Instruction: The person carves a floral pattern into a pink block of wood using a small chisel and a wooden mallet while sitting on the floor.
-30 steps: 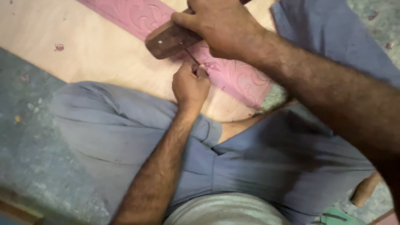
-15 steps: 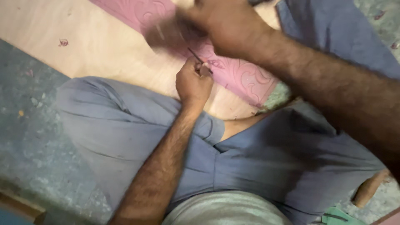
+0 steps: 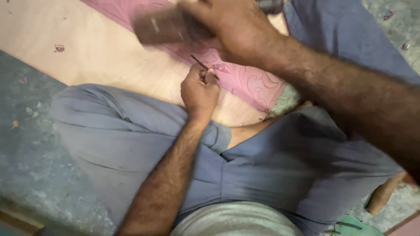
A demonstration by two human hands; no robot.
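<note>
Carving a pink-patterned board on the floor.

I see my left hand (image 3: 200,91) pinching a thin metal chisel (image 3: 204,67), its tip set on the pink patterned strip (image 3: 249,81) of the pale wooden board (image 3: 87,52). My right hand (image 3: 227,26) is closed around a dark wooden mallet block (image 3: 159,27), blurred above the chisel. I judge a skewed blow could skid the chisel or catch my left fingers.
</note>
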